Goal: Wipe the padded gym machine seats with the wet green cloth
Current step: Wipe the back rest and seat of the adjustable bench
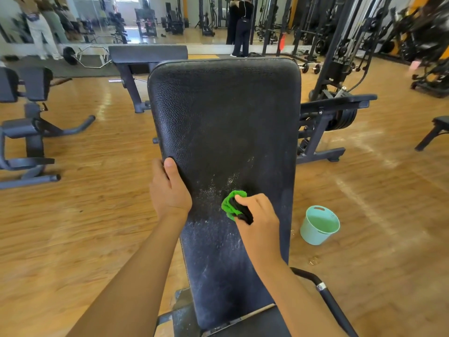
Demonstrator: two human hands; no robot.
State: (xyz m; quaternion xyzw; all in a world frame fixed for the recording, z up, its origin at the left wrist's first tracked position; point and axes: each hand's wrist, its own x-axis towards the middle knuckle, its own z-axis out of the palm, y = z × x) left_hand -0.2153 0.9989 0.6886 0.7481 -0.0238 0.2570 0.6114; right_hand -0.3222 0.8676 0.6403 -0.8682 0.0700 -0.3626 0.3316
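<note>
Pad: black backrest pad (223, 122), inclined; its long axis runs from the near end away to the far top edge.
Cloth: green cloth (230, 205), bunched, pressed on the pad's lower half, about midway between its side edges.
Right hand (261, 216): fingers curled tight round the cloth, which sticks out past the fingertips toward the far left.
Left hand (170, 188): clamped on the pad's left edge, thumb on the face, fingers hidden behind; slightly beyond the cloth.
Surface: pale speckled film around and nearer than the cloth. The far half looks darker; whether it has been wiped cannot be confirmed.
Key relation: the cloth leads the right hand up the long axis, so a stroke toward the far edge suits; the left hand only steadies.
Bucket (311, 235): pale green, on the floor off the pad's right edge, apart from it.
Step judged: wiping in hand, unfinished.
</note>
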